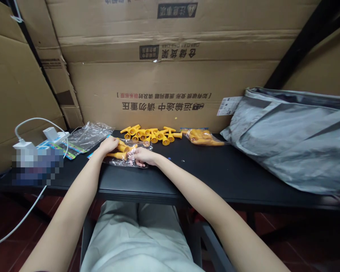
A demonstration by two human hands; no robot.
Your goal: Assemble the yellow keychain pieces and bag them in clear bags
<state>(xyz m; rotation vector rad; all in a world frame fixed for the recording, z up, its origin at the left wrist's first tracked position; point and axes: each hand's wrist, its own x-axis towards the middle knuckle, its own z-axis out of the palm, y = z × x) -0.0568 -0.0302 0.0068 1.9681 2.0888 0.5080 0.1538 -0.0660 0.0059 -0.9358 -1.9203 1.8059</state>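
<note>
A clear plastic bag (117,162) lies flat near the table's front edge, with several yellow plastic pieces (119,155) inside, each with a flared cup end. My left hand (109,145) rests at the bag's left part, fingers curled down onto the film and partly hidden. At the bag's right end, my right hand (143,155) has its fingers bent around the film, close to the yellow pieces; glare hides the fingertips. Just behind my hands is a loose pile of yellow cup-ended pieces (154,139), some with a crossbar.
A filled bag of yellow pieces (200,136) lies right of the pile. Flat clear bags (87,138) with coloured headers lie at the left, beside white chargers (25,149) and a cable. A large grey bag (289,139) stands right. Cardboard (164,79) walls the back.
</note>
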